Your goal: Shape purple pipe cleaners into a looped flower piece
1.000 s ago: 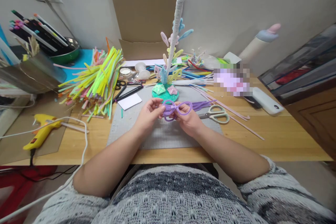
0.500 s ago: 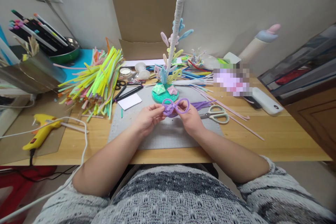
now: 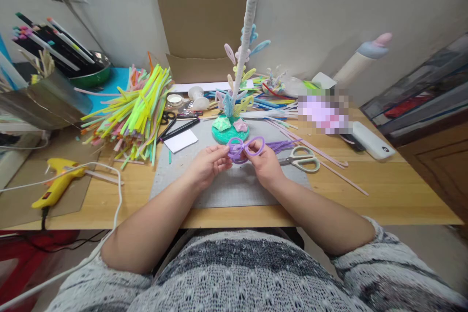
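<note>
Two loops of a purple pipe cleaner [image 3: 255,146] stand up between my hands like a bow. My left hand [image 3: 212,163] pinches the left loop's edge with thumb and fingers. From the right, my right hand [image 3: 265,165] grips the right loop near the middle. Behind them rises a white wrapped stem [image 3: 246,39] with pastel looped petals, upright on a round green base [image 3: 230,131]. More purple pipe cleaners [image 3: 281,145] lie just behind my right hand. Grey-handled scissors [image 3: 305,159] rest to the right, their blades partly hidden.
A grey cutting mat [image 3: 219,195] lies under my hands. Bundled yellow-green pipe cleaners [image 3: 142,102], a white card [image 3: 181,141] and a yellow glue gun [image 3: 60,183] with a trailing white cord are to the left. Pink pipe cleaners [image 3: 343,178] and a white device [image 3: 371,141] lie right.
The left loop has tilted and narrowed slightly, and the right loop leans a little differently. Both hands keep almost the same place and hold.
</note>
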